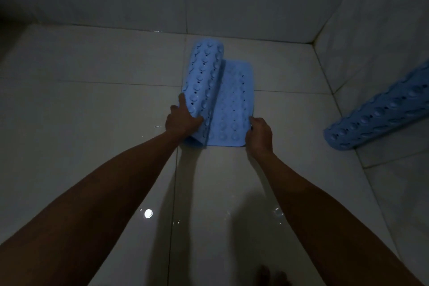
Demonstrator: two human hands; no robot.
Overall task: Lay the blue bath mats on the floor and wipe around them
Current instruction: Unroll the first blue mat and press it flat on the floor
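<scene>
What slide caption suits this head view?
Left hand unrolls a blue bath mat while right hand pins its edge; second mat waits rolled.

glossy tiled floor (92,123), studded rubbery mat (232,104)

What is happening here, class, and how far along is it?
A person is unrolling a blue mat on a tiled floor. The left hand is on the part that is rolled up, and the right hand holds the flat edge down near its corner. About half the mat lies flat. A second mat, rolled up, leans against the wall to the right. No cloth is in view, so wiping has not begun.
</scene>
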